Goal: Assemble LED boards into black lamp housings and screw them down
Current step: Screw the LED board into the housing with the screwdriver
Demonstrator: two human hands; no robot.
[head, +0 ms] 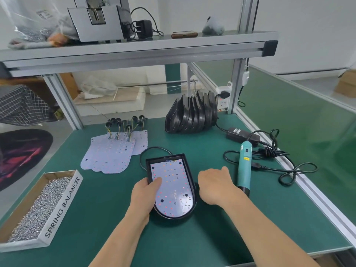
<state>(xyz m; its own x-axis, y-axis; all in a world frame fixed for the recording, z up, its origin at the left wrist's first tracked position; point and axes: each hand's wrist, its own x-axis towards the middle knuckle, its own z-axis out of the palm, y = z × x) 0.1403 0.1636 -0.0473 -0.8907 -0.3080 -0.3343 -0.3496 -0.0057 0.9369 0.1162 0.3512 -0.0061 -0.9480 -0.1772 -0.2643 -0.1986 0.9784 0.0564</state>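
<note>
The left hand [146, 193] grips the near left edge of the one black lamp housing [189, 170] that lies flat on the green bench mat [107, 209]. Its thumb is pressed flat on the white LED board [171, 187] seated inside, and its fingers are tucked out of sight beneath the rim. The right hand [215, 185] sits back-up at the housing's 3 o'clock, fingers curled down against the right wall; whether they grasp it cannot be told. Just beyond that hand, also at 3 o'clock, one teal electric screwdriver [244, 166] lies on the mat, tip toward the person, its black cord [289, 170] looping away to one black power adapter [242, 135] at 2 o'clock. At 1 o'clock stands a nested row of empty black housings [192, 116], too tightly packed to count surely. At 10 o'clock lies a fanned pile of loose LED boards [113, 155], at least three overlapping, each with a wired black grommet [125, 122] at its far end. At 8 o'clock is one cardboard box [61, 205] marked SPRING BALANCER, full of silver screws [38, 209].
</note>
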